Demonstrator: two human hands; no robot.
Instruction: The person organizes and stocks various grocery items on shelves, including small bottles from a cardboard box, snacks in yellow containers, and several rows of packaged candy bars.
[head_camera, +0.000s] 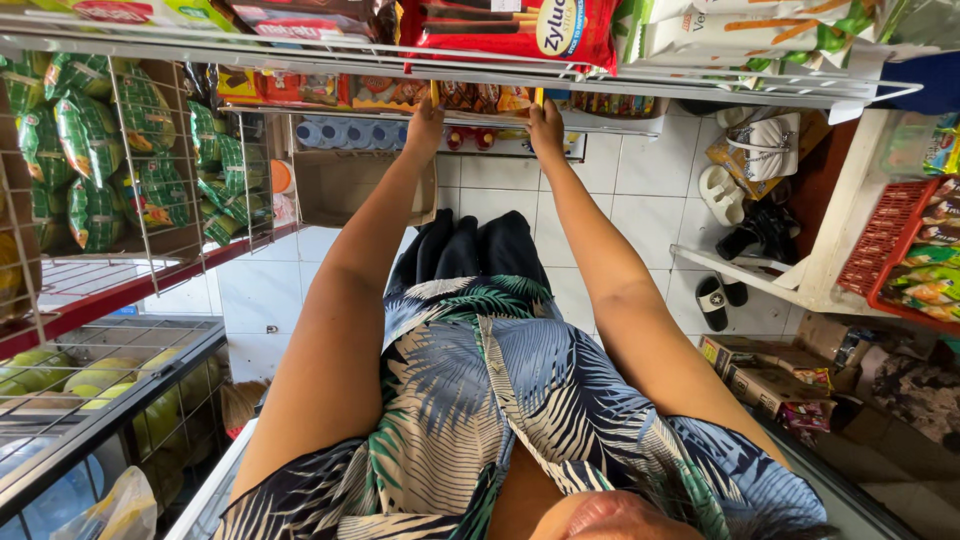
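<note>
Snack packets (470, 97) in orange and brown wrappers sit in a row on a low wire shelf (600, 100), and both hands are at that row. The left hand (427, 118) is at the left end of the row with its fingers curled up over a packet's edge, and the right hand (546, 122) is at the right end in much the same pose. Each hand seems to pinch or press a packet, though the upper shelf wire crosses just above the fingertips, so I cannot tell whether either hand has closed fully round anything or only rests against it.

As a judgement of progress: the row looks filled and fairly even between the two hands, which suggests the packets are being squared up or pushed into line, with most of the placing done. No packet is seen lifted clear of the shelf, and neither hand carries a loose one.

Above, a nearer wire rack (300, 45) holds a red biscuit-stick bag (510, 30) and other packs. To the left a wire cage is stocked with green snack bags (90, 150), and below it a basket holds yellow-green fruit (110, 375). Behind the row stand blue-capped bottles (345, 133) above an open cardboard box (350, 190). On the right, sandals (720, 295) lie on the white tiled floor (640, 190), near a red basket (890, 240) of packets and cardboard cartons (770, 375)
</note>
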